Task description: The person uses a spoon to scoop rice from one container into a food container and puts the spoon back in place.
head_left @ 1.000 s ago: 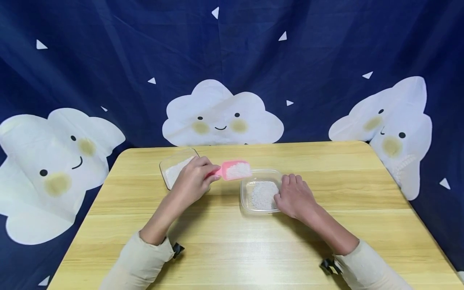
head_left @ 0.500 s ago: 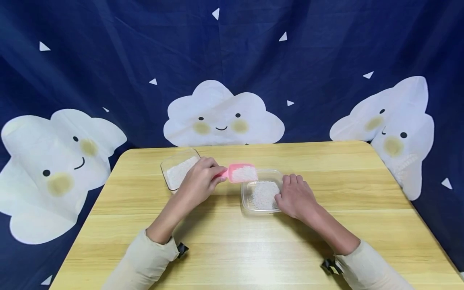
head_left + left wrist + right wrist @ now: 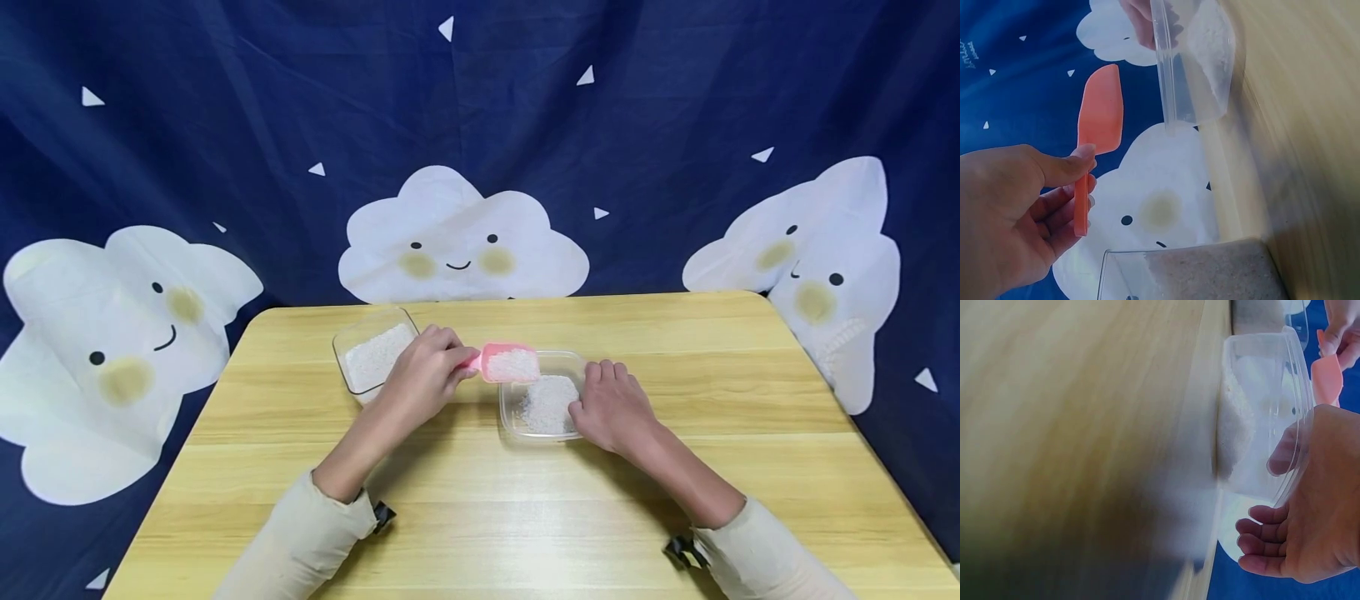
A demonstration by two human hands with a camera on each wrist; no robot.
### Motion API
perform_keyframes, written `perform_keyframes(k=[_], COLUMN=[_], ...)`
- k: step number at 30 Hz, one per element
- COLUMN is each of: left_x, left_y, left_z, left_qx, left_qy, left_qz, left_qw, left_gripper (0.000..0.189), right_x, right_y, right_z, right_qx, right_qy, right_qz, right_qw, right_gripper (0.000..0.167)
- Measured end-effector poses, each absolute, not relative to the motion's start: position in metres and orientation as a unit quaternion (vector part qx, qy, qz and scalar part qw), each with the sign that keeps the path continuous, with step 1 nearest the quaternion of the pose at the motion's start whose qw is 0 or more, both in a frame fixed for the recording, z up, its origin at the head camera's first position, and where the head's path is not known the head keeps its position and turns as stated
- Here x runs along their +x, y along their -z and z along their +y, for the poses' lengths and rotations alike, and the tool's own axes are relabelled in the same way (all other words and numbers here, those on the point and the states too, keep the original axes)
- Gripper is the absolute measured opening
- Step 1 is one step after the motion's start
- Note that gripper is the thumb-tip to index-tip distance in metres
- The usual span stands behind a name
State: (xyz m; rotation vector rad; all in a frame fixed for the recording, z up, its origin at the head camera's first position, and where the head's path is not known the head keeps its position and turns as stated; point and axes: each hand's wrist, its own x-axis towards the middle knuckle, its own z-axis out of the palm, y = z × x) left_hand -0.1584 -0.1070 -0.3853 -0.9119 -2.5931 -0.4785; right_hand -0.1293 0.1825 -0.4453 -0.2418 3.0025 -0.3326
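My left hand (image 3: 431, 371) pinches the handle of a pink scoop (image 3: 1102, 112) between thumb and fingers. White grains (image 3: 513, 365) lie in the scoop, whose front end is over the left rear rim of a clear plastic container (image 3: 517, 427). A heap of white grains (image 3: 550, 403) sits in that container. With my right hand (image 3: 615, 407) I grip its right side; in the right wrist view the thumb (image 3: 1285, 453) is inside the wall and the fingers (image 3: 1263, 540) are outside. Partly behind my left hand stands a glass container (image 3: 343, 367), also holding white grains.
Both containers stand on a wooden table (image 3: 480, 517), toward its far edge. Behind the table hangs a dark blue curtain (image 3: 517, 117) with cloud faces and small white triangles. Something black (image 3: 682, 550) is at the right sleeve cuff.
My left hand has moved right and slightly toward me, bringing the scoop from beside the plastic container to over its rim. More of the glass container shows. My right hand has stayed put.
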Motion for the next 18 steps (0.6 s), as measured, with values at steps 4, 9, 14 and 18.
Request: perform_keyframes(k=[4,9,14,18], left_x=[-0.1586,-0.1582,-0.1585,-0.1588], left_y=[0.3857,0.3852,0.3866,0.3882], left_z=[-0.1046,-0.1012,-0.0988,-0.0966], left_qx=[-0.328,-0.338,-0.346,-0.348], left_qy=[0.159,0.144,0.137,0.131], left_qz=[-0.914,-0.911,-0.909,-0.909], left_qw=[0.179,0.185,0.187,0.188], left_gripper=[0.015,0.014,0.013,0.013], right_x=[-0.1291,-0.1286,-0.1283,-0.1289], right_y=[0.4455,0.4448,0.4447,0.446], right_z=[0.1825,0.1826,0.1827,0.1834], right_qx=[-0.08,-0.079,-0.079,-0.081], right_qy=[0.109,0.112,0.114,0.112], right_qz=[0.989,0.989,0.989,0.989], right_qw=[0.056,0.055,0.052,0.048], right_gripper=[0.038,0.038,0.038,0.037])
